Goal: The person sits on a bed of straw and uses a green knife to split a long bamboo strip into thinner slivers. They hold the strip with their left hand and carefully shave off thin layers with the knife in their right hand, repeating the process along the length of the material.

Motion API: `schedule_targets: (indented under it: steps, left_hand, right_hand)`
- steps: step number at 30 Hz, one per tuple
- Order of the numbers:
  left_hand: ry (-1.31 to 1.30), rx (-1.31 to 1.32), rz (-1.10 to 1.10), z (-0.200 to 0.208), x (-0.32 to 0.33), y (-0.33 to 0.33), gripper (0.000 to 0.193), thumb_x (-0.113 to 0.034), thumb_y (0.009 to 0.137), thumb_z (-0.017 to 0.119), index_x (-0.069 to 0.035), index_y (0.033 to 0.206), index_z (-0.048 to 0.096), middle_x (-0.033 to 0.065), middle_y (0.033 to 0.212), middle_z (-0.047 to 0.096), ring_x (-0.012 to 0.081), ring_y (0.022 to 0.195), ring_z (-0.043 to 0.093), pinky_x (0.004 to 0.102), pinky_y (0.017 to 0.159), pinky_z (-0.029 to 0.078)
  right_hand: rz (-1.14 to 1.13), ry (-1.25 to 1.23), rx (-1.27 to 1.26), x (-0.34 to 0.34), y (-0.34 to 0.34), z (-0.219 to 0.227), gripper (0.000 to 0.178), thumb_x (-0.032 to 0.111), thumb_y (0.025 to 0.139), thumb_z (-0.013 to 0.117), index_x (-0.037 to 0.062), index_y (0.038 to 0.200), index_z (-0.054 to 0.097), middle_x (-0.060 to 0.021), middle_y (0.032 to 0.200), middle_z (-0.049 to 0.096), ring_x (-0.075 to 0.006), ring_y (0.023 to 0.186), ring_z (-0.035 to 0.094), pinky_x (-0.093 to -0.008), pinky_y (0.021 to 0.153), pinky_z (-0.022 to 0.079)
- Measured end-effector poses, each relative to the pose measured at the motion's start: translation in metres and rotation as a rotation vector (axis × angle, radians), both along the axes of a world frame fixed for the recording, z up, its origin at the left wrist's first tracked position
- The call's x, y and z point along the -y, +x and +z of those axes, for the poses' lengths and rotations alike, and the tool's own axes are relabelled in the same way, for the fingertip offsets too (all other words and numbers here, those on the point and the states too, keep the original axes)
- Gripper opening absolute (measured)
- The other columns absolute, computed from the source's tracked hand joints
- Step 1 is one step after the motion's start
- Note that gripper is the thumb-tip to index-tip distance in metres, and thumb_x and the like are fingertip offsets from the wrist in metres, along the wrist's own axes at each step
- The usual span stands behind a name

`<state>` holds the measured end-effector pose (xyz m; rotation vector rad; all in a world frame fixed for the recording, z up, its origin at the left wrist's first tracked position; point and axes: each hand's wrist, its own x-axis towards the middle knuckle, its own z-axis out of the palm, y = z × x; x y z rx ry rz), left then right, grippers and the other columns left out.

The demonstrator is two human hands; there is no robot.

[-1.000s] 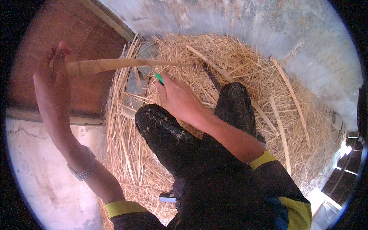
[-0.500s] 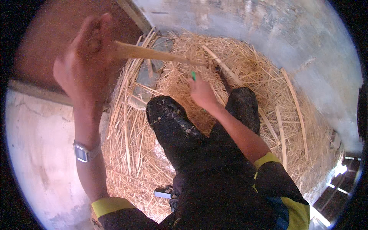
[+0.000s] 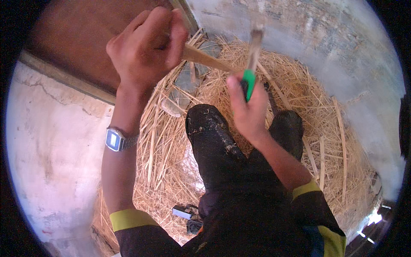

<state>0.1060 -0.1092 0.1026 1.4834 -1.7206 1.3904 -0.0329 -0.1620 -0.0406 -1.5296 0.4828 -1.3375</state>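
Observation:
Raised at the upper left, my left hand [image 3: 147,49] is closed round one end of a flat wooden strip [image 3: 206,58]. The strip slants down to the right, and its far end reaches close to my right hand. My right hand [image 3: 249,112], above and between my knees, grips a knife [image 3: 249,79] by its green and black handle. The blade points up and away from me, blurred toward its tip. Whether blade and strip touch I cannot tell.
Straw and shavings [image 3: 160,165] cover the floor around my legs [image 3: 214,128]. Several long pale strips [image 3: 338,141] lie at the right. A plastered wall [image 3: 342,51] curves round the far and right sides. A brown panel [image 3: 81,47] stands at the upper left. A small dark object [image 3: 182,212] lies near my left hip.
My right hand has risen toward me with the knife, whose blade now points up. My left hand and the strip appear further right, as the whole view has shifted.

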Motion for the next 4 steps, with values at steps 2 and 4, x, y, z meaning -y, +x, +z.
schedule_targets:
  steps: [2,4]
  left_hand:
    - [-0.037,-0.023,-0.026,-0.002,-0.001,0.0,0.013,-0.016,0.075,0.063,-0.012,0.065,0.055,0.001,0.057,0.055,0.017,0.046,0.055,0.0292,0.041,0.044]
    - [-0.031,-0.028,-0.002,0.005,-0.011,0.0,0.014,-0.017,0.076,0.063,-0.012,0.065,0.056,0.001,0.058,0.057,0.0157,0.049,0.057,0.0271,0.044,0.045]
  right_hand:
    - [0.162,0.203,0.124,0.015,-0.004,0.005,0.018,0.023,0.088,0.055,0.0055,0.087,0.054,0.0002,0.058,0.047,-0.0115,0.044,0.044,-0.0273,0.042,0.035]
    - [0.334,0.368,0.293,0.015,-0.013,0.036,0.015,0.022,0.088,0.055,0.0069,0.089,0.054,0.002,0.059,0.046,-0.0074,0.042,0.04,-0.0231,0.038,0.031]
